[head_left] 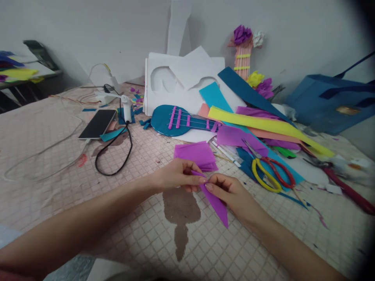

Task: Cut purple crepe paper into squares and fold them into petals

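A narrow, folded strip of purple paper (216,203) slants between my two hands above the table. My left hand (183,175) pinches its upper end between thumb and fingers. Close beside it, my right hand (225,190) pinches the same strip, whose pointed lower end hangs toward me. Just beyond my left hand lies a stack of purple paper pieces (195,155). Farther back, a blue guitar-shaped piece (170,120) with purple bars and thin strings rests on the table.
Scissors with yellow and red handles (266,175) lie right, near red-handled pliers (348,187) and coloured paper strips (258,123). A phone (98,124) and black cable loop (129,150) are left. White boards (184,74) stand behind; a blue bag (331,101) sits back right.
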Demonstrator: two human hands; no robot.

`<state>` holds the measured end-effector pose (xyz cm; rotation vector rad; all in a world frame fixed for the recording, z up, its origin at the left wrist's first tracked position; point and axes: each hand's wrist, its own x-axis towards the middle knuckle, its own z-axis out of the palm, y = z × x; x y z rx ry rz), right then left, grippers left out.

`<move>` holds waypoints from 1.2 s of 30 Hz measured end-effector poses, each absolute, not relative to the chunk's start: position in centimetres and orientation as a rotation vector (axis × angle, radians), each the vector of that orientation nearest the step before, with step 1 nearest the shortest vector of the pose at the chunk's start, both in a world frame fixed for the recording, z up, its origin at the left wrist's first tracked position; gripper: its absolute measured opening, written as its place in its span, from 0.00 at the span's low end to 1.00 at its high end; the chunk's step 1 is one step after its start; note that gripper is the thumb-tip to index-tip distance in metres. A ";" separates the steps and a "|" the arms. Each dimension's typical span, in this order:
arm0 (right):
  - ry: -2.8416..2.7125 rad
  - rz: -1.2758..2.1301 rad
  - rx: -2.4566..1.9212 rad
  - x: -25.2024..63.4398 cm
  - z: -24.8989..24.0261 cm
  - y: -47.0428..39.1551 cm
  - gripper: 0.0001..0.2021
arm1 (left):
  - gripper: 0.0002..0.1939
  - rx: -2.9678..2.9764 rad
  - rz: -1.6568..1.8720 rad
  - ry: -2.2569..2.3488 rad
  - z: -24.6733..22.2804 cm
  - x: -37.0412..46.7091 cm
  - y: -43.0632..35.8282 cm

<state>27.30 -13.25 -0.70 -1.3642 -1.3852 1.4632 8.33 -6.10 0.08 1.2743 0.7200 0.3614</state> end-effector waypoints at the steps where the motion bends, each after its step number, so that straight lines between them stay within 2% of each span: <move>1: -1.397 1.454 -1.364 27.3 -0.8 -13.2 0.14 | 0.16 1.273 0.371 0.715 -0.1 8.5 -6.2; 10: -1.402 1.584 -1.314 27.1 -0.1 -13.3 0.14 | 0.09 1.309 0.491 0.775 0.1 8.6 -6.1; 16: -1.385 1.580 -1.314 27.6 -0.1 -13.2 0.12 | 0.11 1.316 0.600 0.838 0.4 8.0 -5.4; 30: -1.370 1.412 -1.396 29.1 0.0 -12.3 0.16 | 0.15 1.260 0.796 0.877 0.4 7.9 -4.8; 36: -1.357 1.405 -1.325 28.7 0.1 -12.4 0.14 | 0.14 1.267 0.812 0.844 0.4 8.1 -5.2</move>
